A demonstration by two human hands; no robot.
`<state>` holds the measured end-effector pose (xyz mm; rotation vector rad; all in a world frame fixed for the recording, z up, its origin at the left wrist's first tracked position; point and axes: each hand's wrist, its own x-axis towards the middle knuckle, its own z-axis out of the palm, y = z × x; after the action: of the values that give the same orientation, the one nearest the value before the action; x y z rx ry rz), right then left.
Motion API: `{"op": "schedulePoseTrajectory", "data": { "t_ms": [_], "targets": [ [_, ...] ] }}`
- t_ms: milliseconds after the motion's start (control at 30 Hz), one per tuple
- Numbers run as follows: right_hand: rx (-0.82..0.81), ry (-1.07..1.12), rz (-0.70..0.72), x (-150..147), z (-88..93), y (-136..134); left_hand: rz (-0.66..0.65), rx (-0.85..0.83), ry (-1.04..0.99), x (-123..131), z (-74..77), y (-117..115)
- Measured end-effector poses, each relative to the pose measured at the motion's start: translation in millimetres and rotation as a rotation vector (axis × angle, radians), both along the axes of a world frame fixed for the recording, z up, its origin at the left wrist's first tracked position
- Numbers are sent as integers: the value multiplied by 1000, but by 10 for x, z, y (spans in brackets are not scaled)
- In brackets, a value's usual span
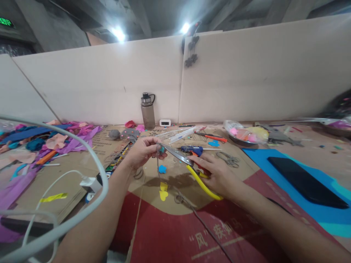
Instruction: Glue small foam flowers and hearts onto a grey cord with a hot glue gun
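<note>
My left hand pinches a small grey and blue piece, partly covered by the fingers; a thin grey stem hangs below it. My right hand grips scissors with long metal blades and yellow handles. The blade tips reach the pinched piece, beside the left fingertips; whether they touch it I cannot tell. Below the hands lie a blue flower-shaped cutout and yellow cutouts on the cardboard. A grey cord with a curled end runs towards me.
A glue gun lies behind the scissors, near clear sticks. A bottle stands at the back partition. Coloured scraps pile up left, where a white cable loops in front. A black phone-like slab rests on blue sheets at right.
</note>
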<state>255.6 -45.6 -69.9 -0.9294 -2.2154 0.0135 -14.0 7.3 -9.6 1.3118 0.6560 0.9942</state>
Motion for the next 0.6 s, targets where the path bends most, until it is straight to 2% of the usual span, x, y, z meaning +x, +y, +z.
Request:
{"op": "schedulePoseTrajectory", "data": {
  "t_ms": [333,600],
  "targets": [
    [-17,-35,-35,1,16,-34,35,-21,-20,52,9,-22],
    [-73,-20,8,-55,142,-86,17,-10,39,-13,-5,7]
  ]
}}
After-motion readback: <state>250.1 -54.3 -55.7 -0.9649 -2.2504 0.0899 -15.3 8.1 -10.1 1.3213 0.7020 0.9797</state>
